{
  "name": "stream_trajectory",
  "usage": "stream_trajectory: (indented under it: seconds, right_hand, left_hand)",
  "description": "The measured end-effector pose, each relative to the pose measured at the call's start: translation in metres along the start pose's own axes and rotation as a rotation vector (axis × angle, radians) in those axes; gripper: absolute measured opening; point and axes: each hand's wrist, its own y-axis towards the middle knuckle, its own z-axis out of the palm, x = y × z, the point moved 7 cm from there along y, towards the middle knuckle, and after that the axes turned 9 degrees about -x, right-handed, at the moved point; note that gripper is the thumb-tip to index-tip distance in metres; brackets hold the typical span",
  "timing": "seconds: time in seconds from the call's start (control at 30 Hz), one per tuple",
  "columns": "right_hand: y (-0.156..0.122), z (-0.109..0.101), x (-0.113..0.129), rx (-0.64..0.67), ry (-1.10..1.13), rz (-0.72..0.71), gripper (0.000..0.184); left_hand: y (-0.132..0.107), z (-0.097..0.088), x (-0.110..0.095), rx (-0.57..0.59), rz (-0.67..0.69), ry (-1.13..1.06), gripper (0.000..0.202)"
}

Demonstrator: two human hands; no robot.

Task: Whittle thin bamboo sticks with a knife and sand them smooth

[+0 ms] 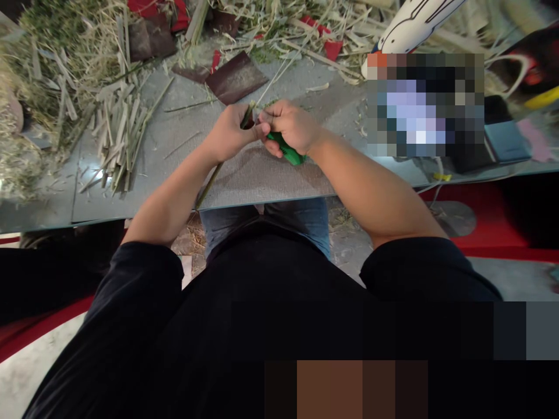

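Observation:
My left hand is closed round a long thin bamboo stick that slants down toward my lap and pokes out above my fingers. My right hand is closed on a green-handled knife, its handle showing below my palm, the blade hidden between the two hands. Both hands meet above a grey mat on the table. A thin pale sliver runs up and away from the hands.
A pile of cut bamboo strips lies at the left, with loose shavings and scraps across the back. Dark sandpaper sheets lie behind the hands. A white glue gun and a dark phone are at the right. The table edge runs near my knees.

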Motion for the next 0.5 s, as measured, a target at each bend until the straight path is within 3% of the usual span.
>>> stream_trajectory:
  seconds: [0.5]
  right_hand:
    - [0.0035,-0.0076,-0.0046,0.014,-0.064,-0.033,0.066]
  left_hand:
    - [-0.0058,0.0075,0.0000,0.051,0.013,0.009,0.062]
